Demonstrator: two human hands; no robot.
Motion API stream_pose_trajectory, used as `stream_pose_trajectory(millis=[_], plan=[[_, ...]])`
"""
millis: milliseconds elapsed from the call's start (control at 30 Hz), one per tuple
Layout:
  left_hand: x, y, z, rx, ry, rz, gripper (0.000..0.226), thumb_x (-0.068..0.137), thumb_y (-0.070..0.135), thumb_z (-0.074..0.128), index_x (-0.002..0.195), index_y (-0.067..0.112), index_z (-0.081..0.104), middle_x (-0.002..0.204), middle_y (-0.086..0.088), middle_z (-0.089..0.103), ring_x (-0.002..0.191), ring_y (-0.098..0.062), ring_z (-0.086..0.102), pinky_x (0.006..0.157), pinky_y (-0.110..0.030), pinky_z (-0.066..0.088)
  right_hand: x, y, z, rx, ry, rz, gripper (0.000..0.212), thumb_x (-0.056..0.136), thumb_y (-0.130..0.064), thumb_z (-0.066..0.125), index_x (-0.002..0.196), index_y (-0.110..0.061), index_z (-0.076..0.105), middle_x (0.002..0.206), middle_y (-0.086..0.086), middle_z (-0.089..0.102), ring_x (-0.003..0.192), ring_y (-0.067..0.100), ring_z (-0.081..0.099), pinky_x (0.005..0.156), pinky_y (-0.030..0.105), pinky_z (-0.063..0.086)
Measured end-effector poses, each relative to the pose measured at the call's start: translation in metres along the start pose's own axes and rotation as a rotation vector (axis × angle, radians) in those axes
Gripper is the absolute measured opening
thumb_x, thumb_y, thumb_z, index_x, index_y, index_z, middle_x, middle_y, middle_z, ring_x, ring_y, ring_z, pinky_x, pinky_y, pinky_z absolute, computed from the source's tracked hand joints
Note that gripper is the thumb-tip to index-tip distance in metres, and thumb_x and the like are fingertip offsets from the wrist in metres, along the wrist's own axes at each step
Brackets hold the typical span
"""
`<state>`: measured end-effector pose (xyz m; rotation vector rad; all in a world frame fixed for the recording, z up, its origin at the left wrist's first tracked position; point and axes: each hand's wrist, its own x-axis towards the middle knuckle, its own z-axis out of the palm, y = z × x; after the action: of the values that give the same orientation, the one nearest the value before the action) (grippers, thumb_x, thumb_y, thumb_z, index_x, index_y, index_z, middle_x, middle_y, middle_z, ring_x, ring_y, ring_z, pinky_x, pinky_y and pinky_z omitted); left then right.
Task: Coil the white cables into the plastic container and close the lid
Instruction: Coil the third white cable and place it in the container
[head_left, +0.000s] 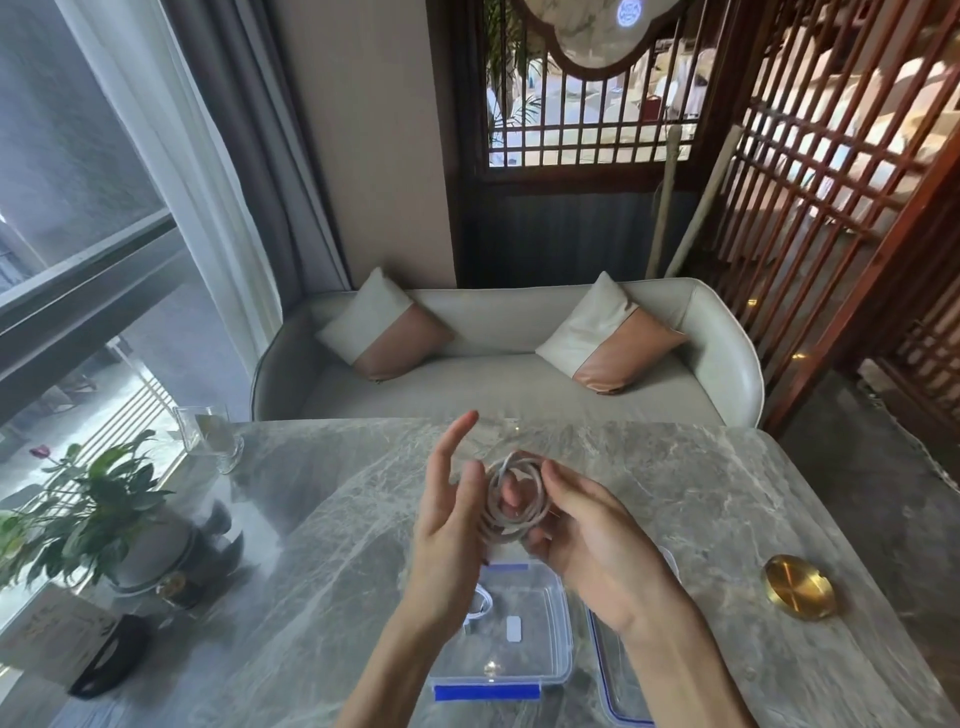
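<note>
White cable (511, 499): wound into a loose ring, being held up over the container (550, 613). Light, soft, springy by the look of it; probably wanting to unwind if released. Right hand (587, 540) pinching the ring's right side, fingers curled round the loops. Left hand (449, 519) mostly spread, thumb touching the ring's left edge. Best pinching across all loops together. Lid (618, 670) lying just right of the container, off. Another white cable end already sitting inside.

marble table (322, 519) | on it: plastic container (556, 644); lid (618, 691); brass dish (798, 587); potted plant (88, 514); glass (208, 436)
</note>
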<state>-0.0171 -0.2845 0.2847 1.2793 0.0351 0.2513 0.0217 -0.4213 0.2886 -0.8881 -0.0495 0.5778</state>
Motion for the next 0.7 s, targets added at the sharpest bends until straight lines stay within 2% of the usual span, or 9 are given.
stream_pose_trajectory(millis=[100,200,300,367,433,500,600,667,700], plan=[[0.013,-0.006,0.011,0.191,0.345,0.205,0.026,0.104,0.039,0.04,0.111,0.03,0.063,0.068,-0.002,0.051,0.061,-0.013,0.05,0.059,-0.029,0.045,0.003,0.012,0.005,-0.111,-0.023,-0.053,0.034,0.095,-0.029,0.054,0.119,-0.011,0.07,0.117,0.014,0.074,0.099,0.017,0.069,0.082,0.028,0.053],[0.026,-0.004,0.011,0.274,0.49,0.254,0.027,0.107,0.024,0.039,0.092,0.023,0.062,0.063,0.012,0.05,0.054,-0.002,0.046,0.052,-0.017,0.043,0.002,0.024,0.008,-0.406,0.111,-0.152,0.028,0.103,-0.033,0.047,0.112,-0.023,0.071,0.109,0.0,0.077,0.093,0.006,0.069,0.073,0.021,0.05],[0.027,-0.009,0.008,0.474,0.468,0.203,0.032,0.104,0.035,0.033,0.085,0.023,0.056,0.065,0.012,0.053,0.055,-0.006,0.048,0.056,-0.029,0.045,0.003,0.029,0.008,-0.639,0.171,-0.242,0.026,0.105,-0.033,0.044,0.102,-0.028,0.069,0.081,-0.02,0.07,0.073,-0.007,0.059,0.069,0.015,0.046],[0.027,-0.012,0.008,0.636,0.441,0.121,0.04,0.102,0.044,0.026,0.082,0.025,0.055,0.064,0.01,0.053,0.056,-0.008,0.049,0.057,-0.031,0.042,0.006,0.032,0.012,-0.728,0.188,-0.325,0.026,0.106,-0.027,0.043,0.105,-0.025,0.068,0.076,-0.023,0.066,0.069,-0.006,0.058,0.067,0.011,0.044],[0.027,-0.01,0.009,0.421,0.357,-0.045,0.045,0.104,0.047,0.033,0.081,0.017,0.058,0.06,0.009,0.052,0.05,-0.009,0.047,0.051,-0.024,0.038,0.009,0.035,0.013,-0.815,0.239,-0.419,0.025,0.105,-0.023,0.043,0.106,-0.02,0.068,0.08,-0.017,0.068,0.072,-0.004,0.061,0.066,0.008,0.043],[0.027,-0.009,0.003,0.269,0.201,-0.167,0.033,0.101,0.04,0.05,0.086,0.013,0.062,0.06,0.003,0.056,0.049,-0.008,0.049,0.047,-0.018,0.04,0.013,0.031,0.009,-0.933,0.292,-0.473,0.024,0.105,-0.023,0.043,0.103,-0.019,0.067,0.075,-0.018,0.067,0.07,-0.002,0.061,0.062,0.008,0.043],[0.022,-0.009,-0.003,0.52,0.018,-0.069,0.01,0.098,0.025,0.058,0.096,0.017,0.063,0.061,0.001,0.061,0.051,-0.008,0.051,0.047,-0.021,0.043,0.017,0.018,0.0,-1.119,0.271,-0.488,0.02,0.104,-0.027,0.046,0.105,-0.021,0.065,0.079,-0.019,0.067,0.072,-0.004,0.061,0.065,0.012,0.044],[0.021,-0.014,-0.001,0.736,0.052,0.06,0.016,0.1,0.026,0.05,0.094,0.017,0.062,0.061,0.009,0.06,0.052,-0.002,0.051,0.052,-0.02,0.041,0.02,0.013,-0.003,-1.069,0.19,-0.47,0.017,0.103,-0.027,0.048,0.111,-0.024,0.063,0.092,-0.013,0.071,0.079,-0.001,0.066,0.069,0.013,0.048],[0.02,-0.016,0.0,0.801,0.1,0.108,0.021,0.096,0.033,0.046,0.089,0.019,0.06,0.061,0.011,0.059,0.055,-0.001,0.053,0.053,-0.017,0.039,0.021,0.011,-0.004,-1.016,0.153,-0.455,0.015,0.103,-0.027,0.049,0.111,-0.025,0.062,0.093,-0.011,0.072,0.075,0.002,0.068,0.066,0.014,0.049]])
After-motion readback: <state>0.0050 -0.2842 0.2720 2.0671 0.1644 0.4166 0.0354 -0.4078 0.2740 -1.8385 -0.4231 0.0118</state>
